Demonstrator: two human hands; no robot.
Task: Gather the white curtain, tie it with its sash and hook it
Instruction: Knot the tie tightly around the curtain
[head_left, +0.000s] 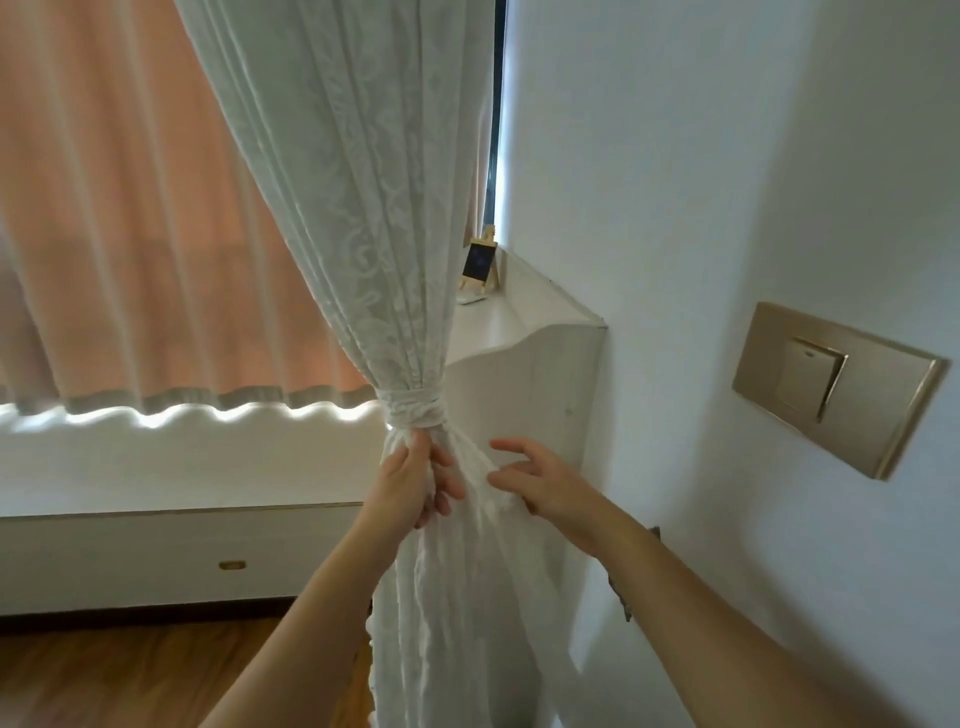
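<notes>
Curtain tied by sash; my left hand clenches folds, right hand released; hook apparently hidden, so lift evenly.

White window ledge beside wall; small dark easel-style board stands on it, small flat white item just in front. Wood floor below; nothing legible on it.

Hook not visible; curtain top cropped.
</notes>
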